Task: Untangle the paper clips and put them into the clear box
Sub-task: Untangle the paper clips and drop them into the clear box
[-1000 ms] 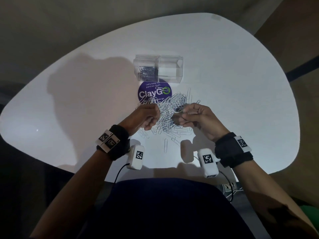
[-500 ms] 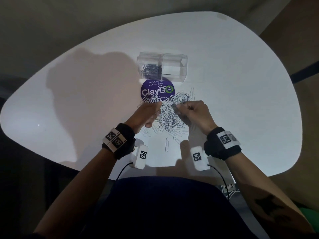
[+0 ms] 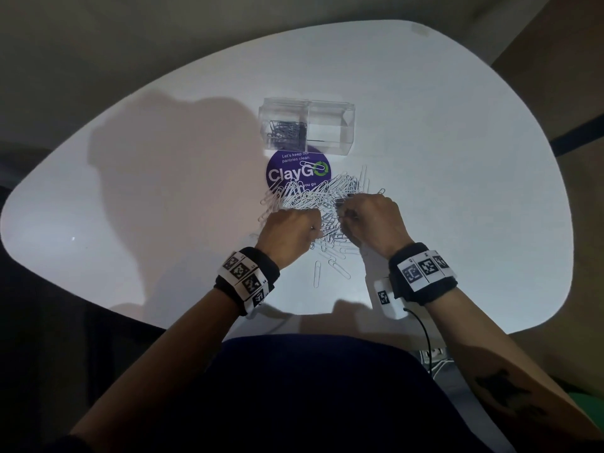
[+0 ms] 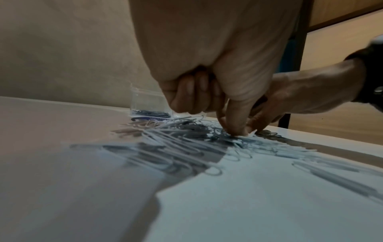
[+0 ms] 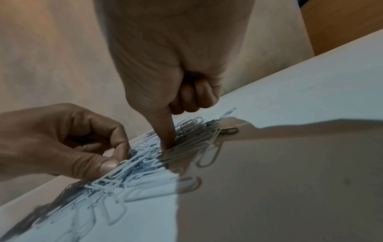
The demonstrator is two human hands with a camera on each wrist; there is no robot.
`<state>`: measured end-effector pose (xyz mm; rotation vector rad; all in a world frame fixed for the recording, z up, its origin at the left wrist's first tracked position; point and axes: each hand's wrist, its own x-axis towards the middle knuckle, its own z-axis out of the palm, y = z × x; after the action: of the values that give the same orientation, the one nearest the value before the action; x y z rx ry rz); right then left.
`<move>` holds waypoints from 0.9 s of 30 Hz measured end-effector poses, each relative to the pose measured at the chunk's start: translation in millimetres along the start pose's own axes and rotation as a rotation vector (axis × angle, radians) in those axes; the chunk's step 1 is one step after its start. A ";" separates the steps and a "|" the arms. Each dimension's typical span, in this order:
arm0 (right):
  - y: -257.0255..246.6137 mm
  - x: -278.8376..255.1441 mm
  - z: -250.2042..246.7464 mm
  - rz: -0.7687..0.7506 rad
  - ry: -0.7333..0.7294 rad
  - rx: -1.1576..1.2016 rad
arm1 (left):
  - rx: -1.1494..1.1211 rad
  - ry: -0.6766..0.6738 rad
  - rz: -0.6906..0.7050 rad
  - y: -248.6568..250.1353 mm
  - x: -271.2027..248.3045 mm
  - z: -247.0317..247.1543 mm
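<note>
Paper clips [image 3: 322,209]: loose tangled heap, mid bench [image 3: 457,158], partly over purple sticker [image 3: 295,173].
Clear box [image 3: 330,125]: just beyond sticker; left compartment holds clips.
Left hand [image 3: 291,230]: grip curled, thumb and forefinger pinching into heap.
Right hand [image 3: 371,222]: same, fingertips in heap.

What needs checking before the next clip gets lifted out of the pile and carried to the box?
1. Left hand on the silver paper clip pile: ok, thumb and forefinger pinch into it.
2. Right hand on the pile: ok, fingertips pressed in.
3. Single clip isolated: cannot tell, fingertips hide it and the wrist views are blurred.
4. Clear plastic two-compartment box within reach beyond the pile: ok.
5. Box open on top: cannot tell.
6. Room in box: ok, dark clips lie only in the left compartment.
</note>
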<state>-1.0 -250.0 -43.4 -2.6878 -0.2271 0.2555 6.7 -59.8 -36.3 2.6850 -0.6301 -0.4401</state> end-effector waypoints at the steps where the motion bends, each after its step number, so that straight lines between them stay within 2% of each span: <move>1: 0.8 -0.1 -0.2 -0.014 -0.003 -0.009 | -0.011 -0.018 -0.008 -2.3 -0.1 -1.3; 5: 1.3 -2.6 -4.7 0.027 -0.017 0.041 | -0.063 -0.051 0.000 -12.9 -2.4 -6.5; 11: 4.7 -8.3 -15.9 0.257 -0.007 0.610 | -0.028 0.085 0.034 -13.1 0.8 -9.3; 16: 1.7 -11.2 -23.5 0.389 -0.016 0.876 | -0.054 0.103 0.085 -1.2 10.8 -1.6; 21: 7.1 -13.2 -22.4 0.379 -0.005 0.937 | 0.035 0.096 0.021 8.7 20.7 8.1; 27: 7.6 -13.7 -21.8 0.391 0.035 0.803 | 0.031 0.128 -0.052 13.3 21.1 9.1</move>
<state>-8.7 -268.2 -25.3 -1.9084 0.3511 0.3279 16.5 -83.4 -43.7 2.7376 -0.5353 -0.2715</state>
